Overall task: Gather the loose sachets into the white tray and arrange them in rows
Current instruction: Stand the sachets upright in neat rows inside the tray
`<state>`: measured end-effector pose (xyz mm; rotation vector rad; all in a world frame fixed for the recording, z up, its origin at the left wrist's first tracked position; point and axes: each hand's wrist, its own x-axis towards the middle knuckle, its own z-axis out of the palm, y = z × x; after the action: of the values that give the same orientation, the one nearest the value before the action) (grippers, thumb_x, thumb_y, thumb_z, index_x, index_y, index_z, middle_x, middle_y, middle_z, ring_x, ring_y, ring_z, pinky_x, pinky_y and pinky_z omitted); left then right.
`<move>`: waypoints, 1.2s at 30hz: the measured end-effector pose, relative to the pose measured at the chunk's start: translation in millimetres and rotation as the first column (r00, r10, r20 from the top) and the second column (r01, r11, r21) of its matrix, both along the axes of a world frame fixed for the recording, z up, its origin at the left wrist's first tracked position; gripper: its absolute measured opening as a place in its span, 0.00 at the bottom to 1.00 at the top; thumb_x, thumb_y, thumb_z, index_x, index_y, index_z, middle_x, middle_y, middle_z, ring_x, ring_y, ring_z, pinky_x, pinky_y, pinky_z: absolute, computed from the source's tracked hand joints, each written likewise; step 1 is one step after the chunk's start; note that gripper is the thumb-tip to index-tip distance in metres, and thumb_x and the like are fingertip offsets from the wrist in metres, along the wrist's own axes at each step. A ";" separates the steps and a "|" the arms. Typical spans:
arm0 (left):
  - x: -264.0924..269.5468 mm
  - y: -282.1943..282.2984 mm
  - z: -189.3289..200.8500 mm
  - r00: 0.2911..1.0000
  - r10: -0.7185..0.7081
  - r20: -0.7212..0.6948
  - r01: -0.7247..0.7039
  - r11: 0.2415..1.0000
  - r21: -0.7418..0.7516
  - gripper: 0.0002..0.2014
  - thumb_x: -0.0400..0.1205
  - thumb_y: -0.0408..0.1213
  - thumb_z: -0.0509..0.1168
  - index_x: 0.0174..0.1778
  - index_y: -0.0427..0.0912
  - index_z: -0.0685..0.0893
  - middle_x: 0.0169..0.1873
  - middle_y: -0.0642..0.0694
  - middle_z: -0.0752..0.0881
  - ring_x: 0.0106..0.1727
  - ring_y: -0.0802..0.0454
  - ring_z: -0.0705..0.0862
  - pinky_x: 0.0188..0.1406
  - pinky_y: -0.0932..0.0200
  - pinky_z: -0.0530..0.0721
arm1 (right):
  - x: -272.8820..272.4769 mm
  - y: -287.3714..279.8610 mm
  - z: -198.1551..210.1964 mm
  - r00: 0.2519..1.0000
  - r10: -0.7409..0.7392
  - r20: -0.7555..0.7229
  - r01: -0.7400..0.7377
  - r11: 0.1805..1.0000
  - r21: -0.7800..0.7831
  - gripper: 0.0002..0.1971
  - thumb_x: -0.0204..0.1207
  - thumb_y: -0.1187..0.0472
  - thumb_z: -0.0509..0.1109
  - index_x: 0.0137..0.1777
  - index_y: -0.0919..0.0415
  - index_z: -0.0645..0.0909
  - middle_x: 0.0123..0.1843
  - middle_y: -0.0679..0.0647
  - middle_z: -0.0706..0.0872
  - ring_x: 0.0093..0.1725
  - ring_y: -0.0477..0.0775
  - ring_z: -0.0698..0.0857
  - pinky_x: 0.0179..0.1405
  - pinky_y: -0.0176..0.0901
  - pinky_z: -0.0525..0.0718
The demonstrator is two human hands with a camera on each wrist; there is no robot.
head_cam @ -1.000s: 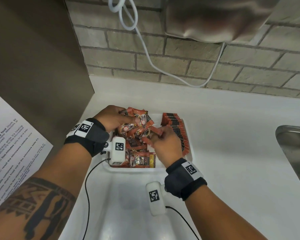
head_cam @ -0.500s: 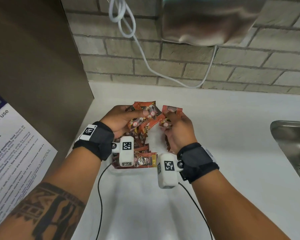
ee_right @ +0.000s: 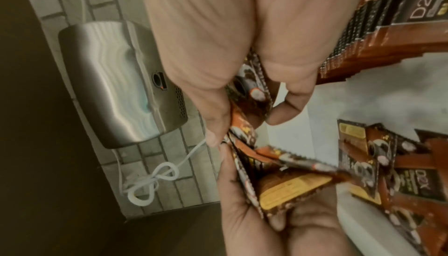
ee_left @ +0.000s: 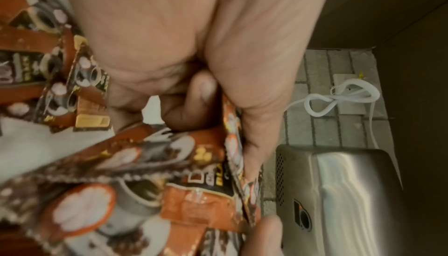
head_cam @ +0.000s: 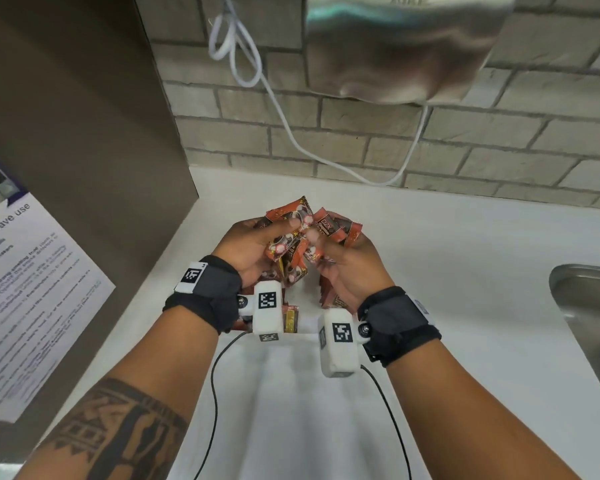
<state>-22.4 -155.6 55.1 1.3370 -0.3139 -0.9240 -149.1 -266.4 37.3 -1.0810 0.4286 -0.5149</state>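
Both hands are raised above the white tray (head_cam: 308, 329), which they mostly hide. My left hand (head_cam: 257, 242) grips a fanned bunch of orange-and-brown sachets (head_cam: 288, 242), thumb pressed on top; the same bunch (ee_left: 150, 183) fills the left wrist view. My right hand (head_cam: 343, 258) pinches a few sachets (head_cam: 333, 226) beside that bunch, also seen as sachets (ee_right: 252, 95) between its thumb and fingers. Below in the tray lie loose sachets (ee_right: 378, 164) and a neat standing row of sachets (ee_right: 378, 30).
A steel hand dryer (head_cam: 402, 46) hangs on the brick wall, with a looped white cable (head_cam: 243, 53) beside it. A steel sink (head_cam: 593, 327) edge is at the right. A brown cabinet side (head_cam: 77, 133) with a printed notice (head_cam: 25, 289) stands at the left.
Both hands have lifted out of the tray with their sachets and come together in front of me; the head view has tilted up.
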 end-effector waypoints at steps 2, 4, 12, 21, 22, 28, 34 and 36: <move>-8.7 -3.5 -0.5 0.998 0.059 -0.023 -0.060 0.998 -0.013 0.20 0.80 0.37 0.76 0.66 0.33 0.87 0.57 0.33 0.91 0.60 0.30 0.89 0.63 0.29 0.84 | -2.9 -3.6 2.7 0.998 0.028 0.059 -0.033 0.997 0.073 0.16 0.80 0.70 0.71 0.68 0.69 0.82 0.62 0.65 0.89 0.61 0.63 0.89 0.54 0.53 0.89; -14.2 -5.1 0.4 0.992 0.119 -0.050 -0.120 0.992 -0.022 0.20 0.79 0.37 0.76 0.65 0.32 0.87 0.56 0.33 0.91 0.59 0.31 0.89 0.60 0.30 0.86 | -5.1 -10.4 1.6 0.998 0.007 0.070 -0.016 0.991 0.133 0.18 0.81 0.73 0.69 0.71 0.67 0.81 0.58 0.64 0.90 0.57 0.62 0.90 0.53 0.54 0.89; 0.0 -0.2 -9.2 0.995 0.031 0.099 -0.030 0.999 -0.012 0.18 0.78 0.33 0.77 0.63 0.32 0.88 0.55 0.34 0.92 0.58 0.33 0.90 0.61 0.34 0.87 | -10.5 -20.8 5.2 0.993 -0.040 -0.109 0.042 0.999 0.014 0.13 0.86 0.57 0.66 0.68 0.57 0.80 0.46 0.57 0.89 0.53 0.60 0.91 0.61 0.60 0.85; 22.8 13.1 -10.6 0.914 -0.161 0.374 0.159 0.987 0.034 0.16 0.74 0.28 0.80 0.57 0.32 0.90 0.54 0.36 0.92 0.59 0.37 0.90 0.67 0.45 0.86 | 12.6 -5.8 18.7 0.987 -0.021 -0.161 -0.029 0.953 -0.303 0.14 0.76 0.66 0.78 0.60 0.64 0.86 0.46 0.58 0.94 0.46 0.58 0.93 0.39 0.39 0.88; 27.5 14.7 -9.3 0.914 -0.146 0.379 0.146 0.989 0.029 0.16 0.74 0.28 0.80 0.56 0.32 0.90 0.54 0.36 0.92 0.58 0.38 0.91 0.66 0.46 0.86 | 13.8 -6.0 19.0 0.986 -0.031 -0.163 -0.019 0.956 -0.293 0.13 0.75 0.66 0.78 0.60 0.64 0.87 0.49 0.59 0.93 0.49 0.59 0.93 0.42 0.42 0.89; 45.3 18.2 0.6 0.878 -0.102 0.467 0.089 0.995 0.049 0.11 0.72 0.26 0.81 0.48 0.39 0.92 0.46 0.45 0.94 0.48 0.51 0.92 0.56 0.57 0.88 | 14.3 -7.6 17.5 0.951 0.067 -0.302 -0.174 0.923 -0.343 0.07 0.73 0.73 0.77 0.49 0.67 0.88 0.36 0.51 0.92 0.34 0.47 0.90 0.31 0.33 0.83; 48.7 11.9 8.1 0.784 -0.216 0.582 0.159 0.976 0.147 0.09 0.72 0.30 0.82 0.47 0.43 0.94 0.45 0.49 0.94 0.49 0.50 0.92 0.60 0.54 0.88 | 19.1 -2.7 13.6 0.878 0.150 -0.455 -0.338 0.867 -0.366 0.15 0.69 0.72 0.79 0.56 0.66 0.88 0.51 0.62 0.93 0.50 0.63 0.91 0.53 0.55 0.90; 49.7 10.3 8.4 0.794 -0.178 0.581 0.126 0.984 0.129 0.10 0.72 0.31 0.82 0.48 0.42 0.94 0.46 0.49 0.94 0.51 0.48 0.92 0.61 0.51 0.88 | 16.8 -2.8 13.5 0.886 0.175 -0.429 -0.343 0.870 -0.354 0.15 0.70 0.73 0.76 0.57 0.64 0.88 0.52 0.61 0.93 0.54 0.64 0.91 0.59 0.58 0.88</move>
<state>27.3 -145.4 63.5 1.6826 -0.8872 -0.6289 -132.3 -269.2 50.8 -1.6497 0.5148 -0.1410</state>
